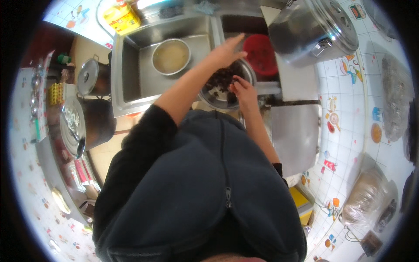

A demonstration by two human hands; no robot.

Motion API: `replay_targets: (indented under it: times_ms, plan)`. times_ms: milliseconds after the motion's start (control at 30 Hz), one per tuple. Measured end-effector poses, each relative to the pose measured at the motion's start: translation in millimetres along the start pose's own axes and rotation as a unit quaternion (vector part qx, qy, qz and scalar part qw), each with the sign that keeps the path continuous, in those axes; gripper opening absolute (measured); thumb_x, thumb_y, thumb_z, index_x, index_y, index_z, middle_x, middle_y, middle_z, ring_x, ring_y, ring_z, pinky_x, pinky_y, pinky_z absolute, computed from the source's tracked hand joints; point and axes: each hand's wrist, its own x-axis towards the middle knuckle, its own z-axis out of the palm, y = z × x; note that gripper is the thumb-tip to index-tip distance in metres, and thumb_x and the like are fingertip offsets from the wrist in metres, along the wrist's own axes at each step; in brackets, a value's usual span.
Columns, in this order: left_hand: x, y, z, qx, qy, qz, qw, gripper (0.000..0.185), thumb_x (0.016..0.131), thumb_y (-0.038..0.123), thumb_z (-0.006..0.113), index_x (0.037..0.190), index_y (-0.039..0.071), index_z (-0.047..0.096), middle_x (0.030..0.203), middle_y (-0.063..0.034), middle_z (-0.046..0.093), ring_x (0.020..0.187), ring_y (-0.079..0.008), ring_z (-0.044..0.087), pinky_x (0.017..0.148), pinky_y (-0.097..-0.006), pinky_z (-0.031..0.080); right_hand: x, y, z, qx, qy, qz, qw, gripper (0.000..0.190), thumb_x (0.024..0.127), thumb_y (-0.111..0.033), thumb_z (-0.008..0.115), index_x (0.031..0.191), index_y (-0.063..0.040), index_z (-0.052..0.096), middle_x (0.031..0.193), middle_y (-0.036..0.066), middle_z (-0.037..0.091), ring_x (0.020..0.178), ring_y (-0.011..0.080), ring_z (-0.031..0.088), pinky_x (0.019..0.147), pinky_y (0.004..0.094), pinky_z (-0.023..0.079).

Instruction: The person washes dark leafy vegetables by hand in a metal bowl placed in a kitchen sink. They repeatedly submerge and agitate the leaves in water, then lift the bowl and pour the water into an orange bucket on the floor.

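A round stainless steel bowl (212,102) rests at the front edge between the two sink basins. It holds a heap of small dark brown pieces (217,78), possibly wood ear fungus. Over the bowl's right side, my right hand (244,91) pinches a small dark piece (235,79) in its fingertips. My left hand (226,55) stretches past the bowl with fingers apart and seemingly nothing in it. Its fingertips are beside a red plastic basket (262,54) in the right-hand basin, where a few dark pieces lie. Whether they touch the basket I cannot tell.
In the left steel sink (129,70) stands a metal bowl of cloudy yellowish liquid (172,56). A yellow jug (121,18) is at the back left. One large lidded steel pot (311,32) stands at right, near a metal cover (294,137). Blackened pots (98,121) stand at left.
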Motion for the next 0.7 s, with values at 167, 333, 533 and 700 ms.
replay_targets:
  times_ms: [167,333,533,700]
  plan:
    - [-17.3,-2.4,1.5,-0.149,-0.208,-0.024,0.966,0.044,0.089,0.027,0.066,0.121,-0.003,0.06,0.098,-0.012,0.069,0.089,-0.018,0.065,0.082,-0.032,0.051,0.3,-14.4,-5.7,0.018,0.051,0.003,0.999,0.028,0.091,-0.005,0.063,0.115,0.007,0.058,0.095,0.009,0.065,0.08,0.0163,0.066,0.074,0.0294,0.056]
    - [-63.2,-15.3,9.1,-0.245,-0.233,-0.111,0.935,0.025,0.085,0.014,0.069,0.105,-0.002,0.066,0.092,-0.0095,0.07,0.083,-0.0133,0.065,0.074,-0.028,0.052,-1.0,-16.3,-6.7,-0.126,-0.018,-0.027,0.991,0.023,0.09,-0.005,0.063,0.11,0.007,0.061,0.095,0.011,0.067,0.081,0.0161,0.067,0.074,0.0275,0.056]
    - [-73.6,-11.5,-0.8,-0.179,-0.186,-0.17,0.951,0.019,0.083,0.013,0.068,0.093,-0.002,0.068,0.077,-0.0093,0.069,0.07,-0.0158,0.067,0.064,-0.0298,0.053,8.4,-4.6,1.9,-0.196,-0.038,-0.03,0.979,0.017,0.085,-0.002,0.065,0.1,0.006,0.063,0.087,0.012,0.068,0.073,0.0155,0.067,0.067,0.0277,0.056]
    - [-85.9,-12.2,10.9,-0.135,-0.071,-0.175,0.973,0.016,0.079,0.014,0.066,0.083,-0.002,0.065,0.073,-0.0124,0.068,0.067,-0.0172,0.067,0.062,-0.0311,0.053,12.3,1.0,10.3,-0.285,-0.001,-0.087,0.954,0.017,0.086,-0.007,0.067,0.097,0.005,0.062,0.086,0.012,0.068,0.075,0.0153,0.067,0.068,0.0264,0.054]
